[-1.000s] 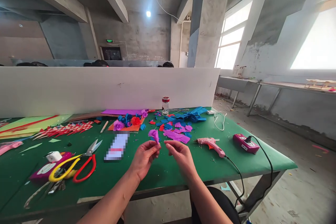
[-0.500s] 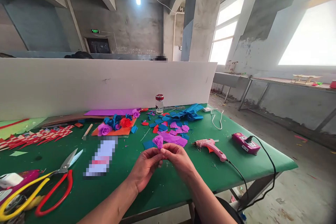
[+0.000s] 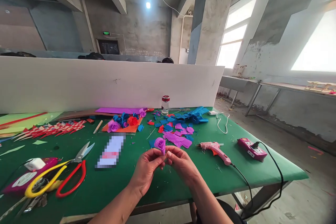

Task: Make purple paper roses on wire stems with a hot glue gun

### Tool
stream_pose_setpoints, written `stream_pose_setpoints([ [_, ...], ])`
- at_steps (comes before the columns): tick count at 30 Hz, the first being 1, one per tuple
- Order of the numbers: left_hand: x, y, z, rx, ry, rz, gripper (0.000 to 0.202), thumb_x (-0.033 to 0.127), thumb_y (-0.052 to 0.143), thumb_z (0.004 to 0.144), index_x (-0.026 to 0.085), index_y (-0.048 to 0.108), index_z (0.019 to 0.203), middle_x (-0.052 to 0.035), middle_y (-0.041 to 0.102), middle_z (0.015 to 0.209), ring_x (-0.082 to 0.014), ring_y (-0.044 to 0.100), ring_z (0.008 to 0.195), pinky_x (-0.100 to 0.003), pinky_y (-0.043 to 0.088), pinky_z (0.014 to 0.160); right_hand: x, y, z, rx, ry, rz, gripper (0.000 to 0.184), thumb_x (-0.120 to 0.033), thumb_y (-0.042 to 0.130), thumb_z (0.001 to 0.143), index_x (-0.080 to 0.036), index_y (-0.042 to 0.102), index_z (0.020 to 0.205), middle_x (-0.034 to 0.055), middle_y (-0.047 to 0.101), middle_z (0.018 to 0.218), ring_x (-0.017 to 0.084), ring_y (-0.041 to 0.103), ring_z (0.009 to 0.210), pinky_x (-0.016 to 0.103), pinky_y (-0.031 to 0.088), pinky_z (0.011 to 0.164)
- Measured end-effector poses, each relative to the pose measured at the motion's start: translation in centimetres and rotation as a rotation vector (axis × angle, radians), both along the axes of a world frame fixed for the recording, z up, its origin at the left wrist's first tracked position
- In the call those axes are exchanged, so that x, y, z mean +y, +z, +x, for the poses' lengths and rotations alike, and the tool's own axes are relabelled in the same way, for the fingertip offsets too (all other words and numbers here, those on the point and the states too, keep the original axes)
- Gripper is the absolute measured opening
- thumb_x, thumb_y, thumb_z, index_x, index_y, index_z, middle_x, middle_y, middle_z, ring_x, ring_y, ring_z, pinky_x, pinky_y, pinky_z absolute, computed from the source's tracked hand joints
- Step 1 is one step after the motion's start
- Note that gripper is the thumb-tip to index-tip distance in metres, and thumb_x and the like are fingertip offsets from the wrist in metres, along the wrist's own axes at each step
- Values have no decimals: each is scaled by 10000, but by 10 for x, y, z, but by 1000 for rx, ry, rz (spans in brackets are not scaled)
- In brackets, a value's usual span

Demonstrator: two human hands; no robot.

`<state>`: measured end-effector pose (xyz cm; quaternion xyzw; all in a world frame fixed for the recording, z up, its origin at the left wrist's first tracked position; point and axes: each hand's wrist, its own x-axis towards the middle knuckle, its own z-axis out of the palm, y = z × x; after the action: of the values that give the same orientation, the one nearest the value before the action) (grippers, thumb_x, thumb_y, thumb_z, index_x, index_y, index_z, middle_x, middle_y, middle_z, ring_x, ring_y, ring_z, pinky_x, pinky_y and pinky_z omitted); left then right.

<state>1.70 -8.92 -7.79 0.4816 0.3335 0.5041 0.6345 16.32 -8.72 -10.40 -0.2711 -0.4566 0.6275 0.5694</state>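
A small purple paper rose stands upright between my hands over the green table, its petals curled in a spiral. My left hand is closed on the base of the rose, thumb against the fingers. Close beside it, my right hand pinches at the same base from the right. The fingertips hide the rose's lower end. Just behind the hands lie loose purple paper petals and blue crepe paper pieces. To the right rests a pink glue gun with its cord.
Finished paper roses sit on an orange sheet at the back left. Large scissors lie at the left, near a purple box. A lidded glass jar stands before the white partition. A magenta power strip lies right.
My view has shifted left, so the table's things appear farther right. Both hands still hold the rose, whose spiral top now faces me more.
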Motion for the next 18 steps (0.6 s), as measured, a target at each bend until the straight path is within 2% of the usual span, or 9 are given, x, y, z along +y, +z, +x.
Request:
stream_pose_setpoints([
  [4,1,2,-4,-73,73,-91,213,280,833,619,163,660,660,18,594,608,-83,486,557,-209,376,544,0,-2,-5,-129,-120,33,331,-466,729,754,-179,712,919,22,659,792,96,490,610,239,385,606],
  [7,5,-1,-7,-84,77,-106,210,283,831,623,158,670,673,13,605,624,-71,457,558,-198,355,540,-3,0,-6,-201,-84,56,357,-494,727,739,-174,696,896,37,690,823,100,506,599,236,382,577],
  [11,8,-5,-9,-60,116,-104,214,292,840,608,159,689,684,33,567,597,-64,437,558,-196,341,546,-7,2,-7,-252,-10,18,400,-494,761,692,-161,684,898,36,706,767,89,507,531,233,385,542],
  [15,8,-2,-10,-58,50,-126,218,286,843,599,161,701,707,2,641,697,-74,470,582,-212,361,574,-8,2,-9,-305,-80,24,371,-507,750,687,-145,675,721,27,685,668,85,507,491,229,370,510],
  [18,8,2,-11,-81,13,-88,232,276,827,626,175,720,806,-26,687,793,-72,465,574,-217,360,572,-8,2,-10,-317,-130,18,372,-515,750,678,-151,688,723,28,686,660,94,514,491,231,373,498],
])
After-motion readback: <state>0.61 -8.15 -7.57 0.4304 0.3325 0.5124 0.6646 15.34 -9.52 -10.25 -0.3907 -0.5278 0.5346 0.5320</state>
